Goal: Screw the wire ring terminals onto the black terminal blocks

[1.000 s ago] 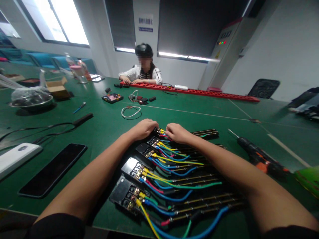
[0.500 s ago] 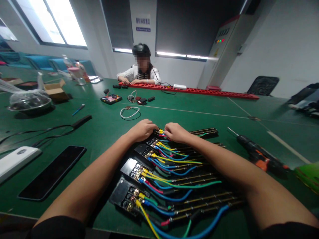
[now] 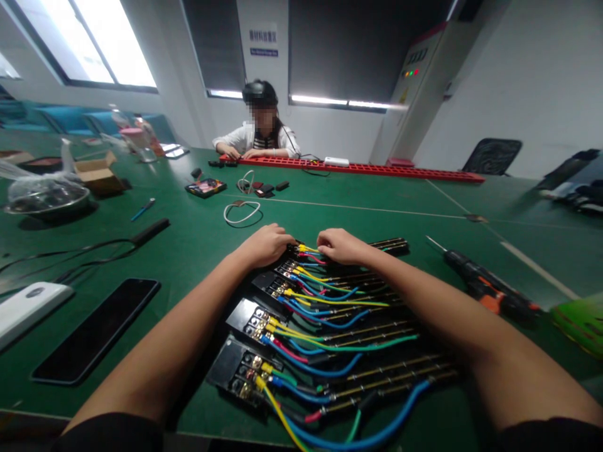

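Right hand (image 3: 346, 247) has edged away from the left hand (image 3: 267, 245) — both curled, holds unclear — at the wires (image 3: 309, 250) of the farthest terminal block (image 3: 293, 252), under left fingertips, left of the power drill (image 3: 485, 282); wires and assembly's long axis point drillward.

workshop, electrical assembly by appearance: green worktable (image 3: 198, 235), wired terminal blocks (image 3: 272, 282) in a row, power drill (image 3: 477, 274), tall cabinet (image 3: 398, 122) with lit indicator lamps (image 3: 410, 73), wall sign (image 3: 263, 37).
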Tool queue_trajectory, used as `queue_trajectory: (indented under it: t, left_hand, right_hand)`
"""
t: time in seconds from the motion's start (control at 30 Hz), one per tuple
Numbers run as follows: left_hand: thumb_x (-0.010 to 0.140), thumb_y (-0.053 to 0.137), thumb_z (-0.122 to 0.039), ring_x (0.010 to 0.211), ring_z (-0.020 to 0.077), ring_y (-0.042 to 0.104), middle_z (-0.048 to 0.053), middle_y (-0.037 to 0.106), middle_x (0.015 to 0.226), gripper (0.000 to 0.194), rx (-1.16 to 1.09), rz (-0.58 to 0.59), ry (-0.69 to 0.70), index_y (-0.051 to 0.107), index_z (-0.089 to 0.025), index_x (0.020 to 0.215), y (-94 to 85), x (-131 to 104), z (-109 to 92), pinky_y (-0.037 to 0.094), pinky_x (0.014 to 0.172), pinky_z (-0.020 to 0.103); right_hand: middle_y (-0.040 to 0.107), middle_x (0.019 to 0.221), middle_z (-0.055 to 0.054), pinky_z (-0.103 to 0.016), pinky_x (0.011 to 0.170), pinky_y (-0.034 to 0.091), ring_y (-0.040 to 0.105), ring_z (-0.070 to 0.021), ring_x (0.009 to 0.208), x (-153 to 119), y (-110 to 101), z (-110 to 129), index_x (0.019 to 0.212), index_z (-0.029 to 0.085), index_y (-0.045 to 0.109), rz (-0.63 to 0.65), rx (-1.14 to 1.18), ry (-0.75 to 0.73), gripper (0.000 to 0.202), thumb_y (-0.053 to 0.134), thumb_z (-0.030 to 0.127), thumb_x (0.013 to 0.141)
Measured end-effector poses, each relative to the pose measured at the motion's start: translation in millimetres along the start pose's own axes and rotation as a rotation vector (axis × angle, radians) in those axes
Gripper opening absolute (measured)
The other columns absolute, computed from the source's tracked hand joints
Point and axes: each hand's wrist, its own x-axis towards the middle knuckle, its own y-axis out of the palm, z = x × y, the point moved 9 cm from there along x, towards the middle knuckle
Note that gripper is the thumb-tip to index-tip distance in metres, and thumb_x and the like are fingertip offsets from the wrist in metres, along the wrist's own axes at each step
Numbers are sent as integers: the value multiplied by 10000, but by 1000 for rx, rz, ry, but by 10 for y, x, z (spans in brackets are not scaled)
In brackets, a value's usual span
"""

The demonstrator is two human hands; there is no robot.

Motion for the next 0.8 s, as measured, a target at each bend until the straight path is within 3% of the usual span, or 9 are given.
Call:
queue_trajectory:
  t: [0.2, 0.8]
  left_hand:
    - [971, 398, -145, 797, 205, 553, 88, 654, 811, 403, -20, 1, 15, 762, -194, 1137, 15, -10, 9, 451, 812, 346]
    - [932, 440, -125, 873, 218, 599, 94, 671, 876, 390, -55, 50, -48, 749, -184, 1161, -7, -9, 8, 486, 852, 345]
  right_hand:
    - [727, 928, -88, -247, 706, 382, 598, -159, 805, -95, 9, -146, 943, 135, 734, 55, -10, 24, 137, 610, 164, 891]
    - [754, 869, -74, -233, 690, 432, 642, -142, 760, -38, 44, -284, 922, 121, 773, 26, 213, 97, 151, 645, 166, 857]
